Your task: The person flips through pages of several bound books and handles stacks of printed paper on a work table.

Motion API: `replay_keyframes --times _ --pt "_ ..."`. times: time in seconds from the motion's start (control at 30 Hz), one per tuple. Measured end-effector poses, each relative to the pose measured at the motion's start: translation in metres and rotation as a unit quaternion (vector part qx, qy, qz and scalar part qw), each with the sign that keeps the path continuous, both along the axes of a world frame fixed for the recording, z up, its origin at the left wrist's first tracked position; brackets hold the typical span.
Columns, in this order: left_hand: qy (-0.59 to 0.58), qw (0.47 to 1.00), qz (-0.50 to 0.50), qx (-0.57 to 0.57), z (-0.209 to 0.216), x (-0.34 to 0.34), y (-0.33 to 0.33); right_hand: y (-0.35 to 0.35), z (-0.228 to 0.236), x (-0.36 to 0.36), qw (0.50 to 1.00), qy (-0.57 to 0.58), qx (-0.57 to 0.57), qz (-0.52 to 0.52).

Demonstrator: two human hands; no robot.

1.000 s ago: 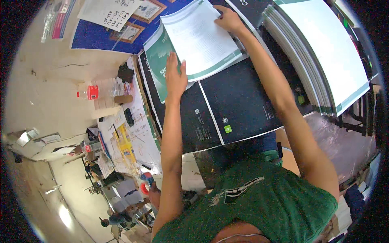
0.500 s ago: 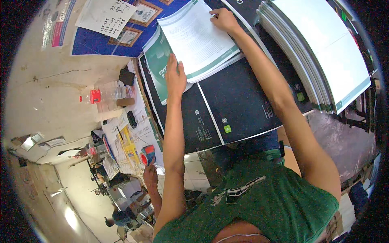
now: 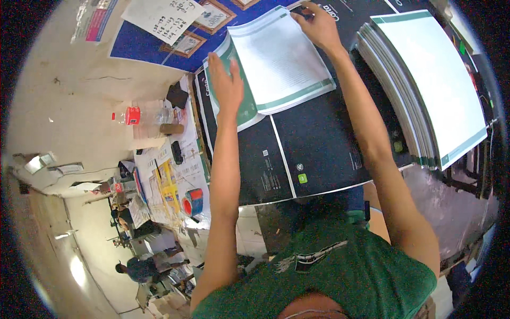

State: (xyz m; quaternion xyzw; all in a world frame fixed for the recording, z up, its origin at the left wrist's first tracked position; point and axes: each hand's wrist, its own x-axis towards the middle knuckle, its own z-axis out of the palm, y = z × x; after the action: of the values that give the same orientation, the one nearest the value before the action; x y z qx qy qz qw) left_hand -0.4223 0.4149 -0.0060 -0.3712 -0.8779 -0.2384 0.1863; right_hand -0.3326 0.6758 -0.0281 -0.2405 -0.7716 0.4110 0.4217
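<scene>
An open booklet (image 3: pixel 284 58) lies on the black boards, its right page white with grey text and a green strip along the bottom. My left hand (image 3: pixel 226 85) rests flat on the green left page (image 3: pixel 245 109), fingers stretched and thumb apart. At the far right corner of the white page is my right hand (image 3: pixel 321 29). Its thumb and forefinger are bent with a gap between them, and I see no sheet in them. Right of my right forearm stands a tall stack of printed sheets (image 3: pixel 435 80), white with green strips on top.
Black printed boards (image 3: pixel 324 133) cover the worktop. Left of it, a paper-covered table holds a red and blue tape roll (image 3: pixel 192 202), a clear plastic bottle (image 3: pixel 154 115) and a dark block (image 3: pixel 177 95). A person (image 3: pixel 141 268) is in the background at lower left.
My right hand has moved off the white page to its far right corner, fingers spreading. The right-hand pages lie flatter. Another person's hand has left the tape roll. The view has shifted.
</scene>
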Motion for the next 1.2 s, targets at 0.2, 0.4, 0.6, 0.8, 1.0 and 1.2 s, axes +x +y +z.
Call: replay_keyframes --times 0.2,0.4,0.6,0.8,1.0,1.2 --pt "-0.052 0.988 0.034 -0.14 -0.083 0.003 -0.002 -0.014 0.036 0.013 0.989 0.106 -0.098 0.039" --pt "-0.067 0.991 0.047 -0.106 -0.084 -0.001 0.005 -0.022 0.057 0.025 0.981 0.171 -0.08 0.055" --pt "-0.123 0.976 0.052 -0.17 -0.07 -0.006 0.003 -0.021 0.08 0.045 0.979 0.182 -0.089 0.04" --pt "-0.124 0.949 0.085 -0.279 -0.046 0.002 0.014 -0.016 0.092 0.059 0.963 0.235 -0.128 0.039" --pt "-0.098 0.98 0.083 -0.15 -0.013 -0.026 -0.014 -0.027 0.089 0.052 0.967 0.24 -0.056 0.058" --pt "-0.154 0.961 0.044 0.225 0.039 -0.001 -0.064 -0.044 0.106 0.091 0.966 0.231 -0.048 0.101"
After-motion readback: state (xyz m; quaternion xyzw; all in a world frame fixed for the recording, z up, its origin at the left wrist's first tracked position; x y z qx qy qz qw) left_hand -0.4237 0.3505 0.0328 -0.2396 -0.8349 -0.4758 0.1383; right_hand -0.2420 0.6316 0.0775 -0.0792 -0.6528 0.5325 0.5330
